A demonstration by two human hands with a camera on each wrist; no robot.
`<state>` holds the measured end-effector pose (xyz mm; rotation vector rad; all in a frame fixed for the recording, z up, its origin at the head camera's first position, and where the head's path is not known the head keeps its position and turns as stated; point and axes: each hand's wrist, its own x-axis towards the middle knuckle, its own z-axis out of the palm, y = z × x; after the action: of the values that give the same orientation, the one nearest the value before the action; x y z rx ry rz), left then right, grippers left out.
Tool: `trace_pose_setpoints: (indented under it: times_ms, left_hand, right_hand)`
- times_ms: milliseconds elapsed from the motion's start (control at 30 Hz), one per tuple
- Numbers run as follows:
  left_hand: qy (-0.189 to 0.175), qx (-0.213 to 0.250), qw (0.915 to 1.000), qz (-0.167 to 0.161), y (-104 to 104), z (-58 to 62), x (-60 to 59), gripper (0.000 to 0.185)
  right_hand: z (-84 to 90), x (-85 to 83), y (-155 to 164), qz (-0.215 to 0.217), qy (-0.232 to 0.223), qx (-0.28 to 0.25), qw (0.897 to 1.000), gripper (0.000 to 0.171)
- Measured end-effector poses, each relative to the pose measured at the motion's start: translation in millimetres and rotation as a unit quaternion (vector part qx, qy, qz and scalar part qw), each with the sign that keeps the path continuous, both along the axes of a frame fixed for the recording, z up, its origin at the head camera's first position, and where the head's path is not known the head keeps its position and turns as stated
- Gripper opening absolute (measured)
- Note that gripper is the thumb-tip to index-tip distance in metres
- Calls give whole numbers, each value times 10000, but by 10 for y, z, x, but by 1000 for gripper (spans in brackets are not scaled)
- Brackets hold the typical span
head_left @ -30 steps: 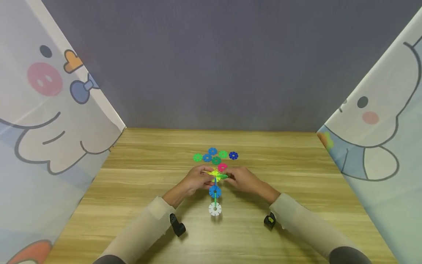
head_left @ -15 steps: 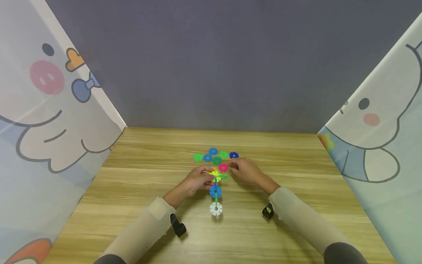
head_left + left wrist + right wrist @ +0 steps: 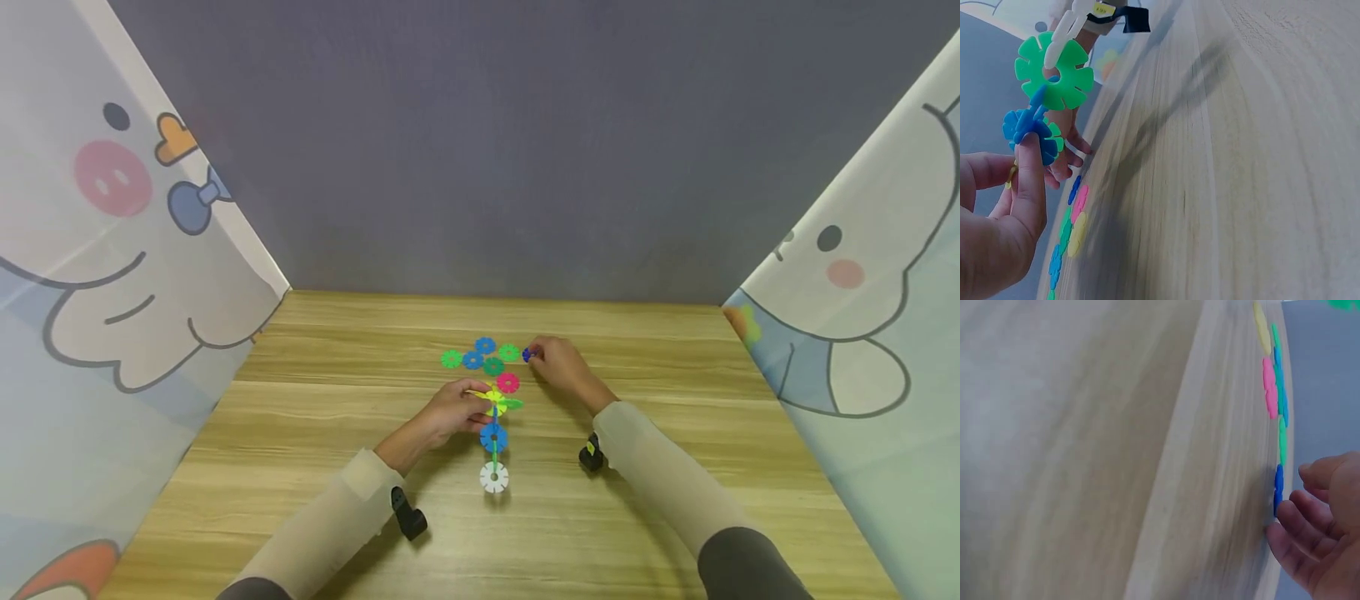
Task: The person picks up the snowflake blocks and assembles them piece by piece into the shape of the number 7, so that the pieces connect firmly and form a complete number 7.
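My left hand (image 3: 453,408) pinches a joined chain of slotted plastic snowflake discs, holding it above the table. At the held end are a yellow disc (image 3: 494,397) and a green disc (image 3: 513,404). A blue disc (image 3: 493,438) follows, and a white disc (image 3: 494,478) ends the chain nearest me. In the left wrist view, a green disc (image 3: 1069,75) links the blue and white ones. My right hand (image 3: 561,365) is at a dark blue disc (image 3: 1279,487) lying flat, its fingers bent and spread apart, fingertips right beside that disc and partly covering it in the head view.
More loose discs lie just beyond the chain: a pink disc (image 3: 507,382), a dark green disc (image 3: 493,366), a yellow disc (image 3: 1077,235), and several blue and light green ones. A grey wall (image 3: 480,167) stands behind the wooden table (image 3: 337,333), with cartoon-printed panels on both sides.
My right hand has left the chain's green disc and moved away and rightward to the dark blue disc. The left hand keeps holding the chain in nearly the same place.
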<state>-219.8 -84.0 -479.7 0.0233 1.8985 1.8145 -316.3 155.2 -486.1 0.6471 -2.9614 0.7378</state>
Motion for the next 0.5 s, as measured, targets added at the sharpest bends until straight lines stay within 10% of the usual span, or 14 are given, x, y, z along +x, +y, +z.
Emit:
trace_pose_setpoints:
  times_ms: [500]
  left_hand:
    - [-106, -69, 9998, 151, 39, -12, 7, 31]
  right_hand:
    - [-85, -117, 16, -265, -86, 559, 9980, 28]
